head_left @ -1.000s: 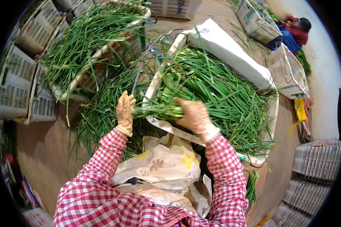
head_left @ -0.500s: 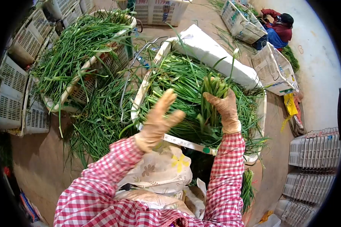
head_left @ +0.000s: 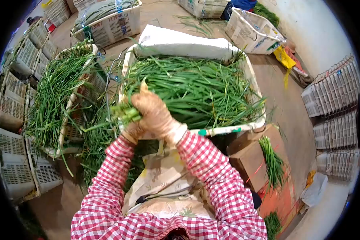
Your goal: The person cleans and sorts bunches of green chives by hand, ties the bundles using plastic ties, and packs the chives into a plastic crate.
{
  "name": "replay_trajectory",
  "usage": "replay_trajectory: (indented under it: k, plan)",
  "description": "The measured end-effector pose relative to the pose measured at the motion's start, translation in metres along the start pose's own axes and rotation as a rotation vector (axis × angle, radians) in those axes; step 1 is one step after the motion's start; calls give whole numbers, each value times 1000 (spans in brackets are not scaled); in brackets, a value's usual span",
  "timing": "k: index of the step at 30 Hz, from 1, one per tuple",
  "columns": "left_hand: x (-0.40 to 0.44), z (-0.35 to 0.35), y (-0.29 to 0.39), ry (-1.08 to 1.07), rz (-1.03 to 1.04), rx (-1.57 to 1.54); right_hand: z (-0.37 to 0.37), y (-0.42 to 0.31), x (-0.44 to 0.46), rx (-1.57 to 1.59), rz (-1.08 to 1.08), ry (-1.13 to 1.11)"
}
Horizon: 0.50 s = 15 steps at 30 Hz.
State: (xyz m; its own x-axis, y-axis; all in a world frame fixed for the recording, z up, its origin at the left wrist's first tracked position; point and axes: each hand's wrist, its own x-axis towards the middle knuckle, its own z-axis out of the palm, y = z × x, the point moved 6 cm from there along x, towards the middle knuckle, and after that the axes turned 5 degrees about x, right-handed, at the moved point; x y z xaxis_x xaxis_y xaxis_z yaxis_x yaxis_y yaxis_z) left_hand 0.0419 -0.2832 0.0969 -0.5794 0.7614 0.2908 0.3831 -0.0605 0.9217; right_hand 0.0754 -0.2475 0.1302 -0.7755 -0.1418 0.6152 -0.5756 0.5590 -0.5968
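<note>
Both hands wear tan gloves and meet at the near left corner of a white crate (head_left: 250,126) heaped with loose green chives (head_left: 192,90). My right hand (head_left: 154,112) is closed around a bunch of chives (head_left: 126,113), whose pale cut ends point left. Lower and behind it, my left hand (head_left: 134,131) is against the right hand and beneath the bunch. The left fingers are hidden, so their grip does not show. A white slab (head_left: 184,42) lies along the crate's far side.
Left stands another crate (head_left: 70,110) piled with chives, with more on the floor between. To the right, a bundle of chives (head_left: 273,164) lies by a brown box (head_left: 244,156). White crates (head_left: 332,94) are stacked along the right wall. A covered crate (head_left: 112,28) stands behind.
My right hand has carried the bunch left and down from the crate's middle. My left hand, formerly spread open, has come to the right hand. The view has turned right.
</note>
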Motion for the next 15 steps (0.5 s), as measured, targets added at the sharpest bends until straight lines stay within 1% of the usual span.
replay_trajectory:
  k: [1,3,5,7,8,10,11,13,14,15]
  plan:
    - [0,-13,21,23,69,80,-11,-17,14,97,8,-20]
    - [7,-39,65,69,213,248,-30,-25,36,617,98,139]
    - [13,-59,106,88,341,380,-62,-50,59,986,165,103]
    - [23,-71,137,65,397,440,-105,-86,77,930,66,128]
    - [27,-74,145,44,388,428,-116,-99,81,933,62,120]
    - [34,-77,160,-20,334,301,-136,-121,83,1054,95,183]
    - [34,-73,172,-18,340,306,-143,-130,83,1112,110,219]
    - [36,-55,194,-47,369,51,-144,-134,81,1170,124,254]
    - [37,-51,192,-58,309,102,-148,-124,79,1198,101,402]
    - [37,-48,187,-109,116,77,-148,-110,74,1224,81,550]
